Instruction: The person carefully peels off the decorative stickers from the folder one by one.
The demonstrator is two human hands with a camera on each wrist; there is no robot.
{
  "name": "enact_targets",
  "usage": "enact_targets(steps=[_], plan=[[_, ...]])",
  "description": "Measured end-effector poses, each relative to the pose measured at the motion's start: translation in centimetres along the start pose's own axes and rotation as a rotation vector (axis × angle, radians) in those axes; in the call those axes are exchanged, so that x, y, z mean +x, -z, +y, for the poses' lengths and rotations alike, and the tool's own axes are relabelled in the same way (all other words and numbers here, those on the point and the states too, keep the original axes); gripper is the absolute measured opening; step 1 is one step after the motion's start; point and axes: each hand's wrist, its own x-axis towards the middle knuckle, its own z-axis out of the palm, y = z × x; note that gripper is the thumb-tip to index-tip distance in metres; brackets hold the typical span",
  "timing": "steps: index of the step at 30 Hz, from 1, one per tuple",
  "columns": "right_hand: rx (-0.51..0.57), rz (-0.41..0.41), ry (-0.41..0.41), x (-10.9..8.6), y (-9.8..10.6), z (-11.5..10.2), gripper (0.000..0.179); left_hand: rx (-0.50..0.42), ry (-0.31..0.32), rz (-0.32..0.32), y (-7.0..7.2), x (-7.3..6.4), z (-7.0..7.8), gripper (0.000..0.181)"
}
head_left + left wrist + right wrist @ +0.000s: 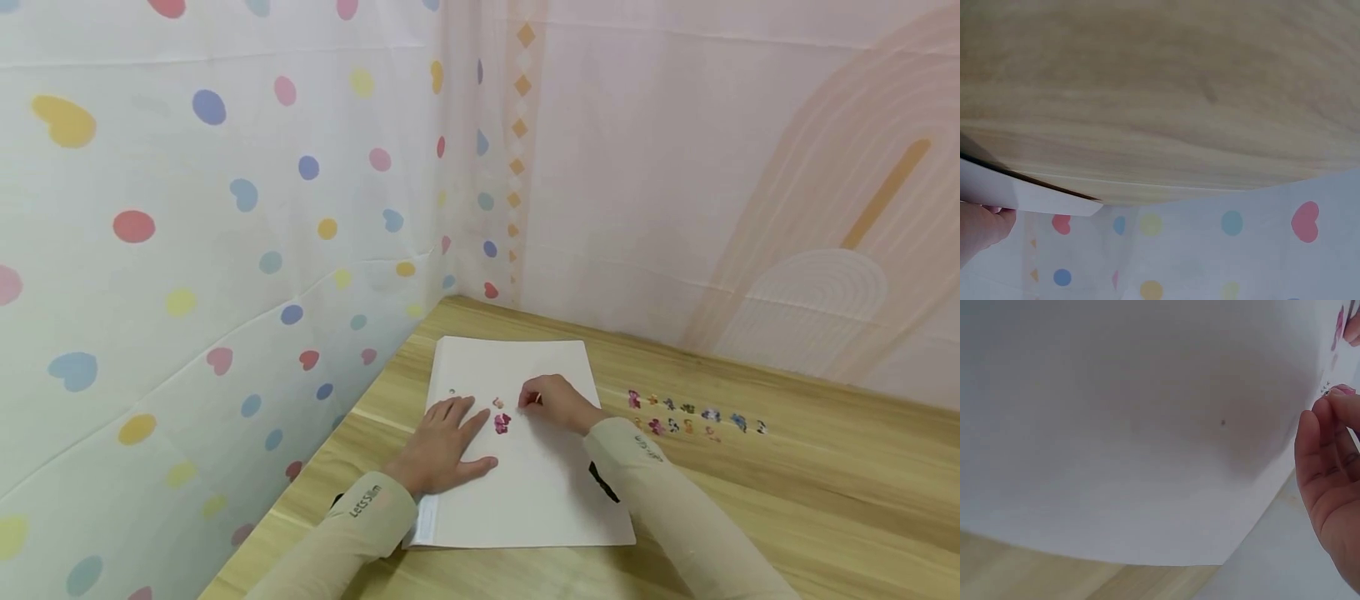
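A white sheet, which looks like the top of a pad or stack, lies on the table. On it, a magenta flower-like cutout sits by a smaller peach-coloured piece, and a tiny piece lies farther left. My left hand rests spread on the left part of the sheet, its fingers pointing toward these pieces. Just right of the magenta cutout, my right hand is bent low over the sheet. Its thumb and fingers pinch a small patterned piece, mostly hidden by the fingertips.
Right of the sheet, small colourful cutouts lie in two rows on the wooden table. A dotted curtain hangs along the left table edge, and a pale pink curtain hangs behind.
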Motion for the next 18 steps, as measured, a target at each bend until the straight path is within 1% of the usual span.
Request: enact_targets(steps=[7, 13, 15, 18], plan=[[0.167, 0.027, -0.094, -0.9, 0.6, 0.2, 0.006, 0.014, 0.015, -0.009, 0.0, 0.2, 0.0, 0.07], [0.35, 0.023, -0.188, -1.9, 1.2, 0.4, 0.007, 0.011, 0.016, -0.007, 0.1, 0.3, 0.1, 0.07], [0.391, 0.03, -0.21, -2.3, 1.4, 0.6, 0.007, 0.009, 0.017, -0.008, 0.1, 0.3, 0.0, 0.07], [0.423, 0.054, -0.242, -3.1, 1.6, 0.8, 0.005, 0.002, 0.015, -0.003, 0.1, 0.3, -0.1, 0.069]])
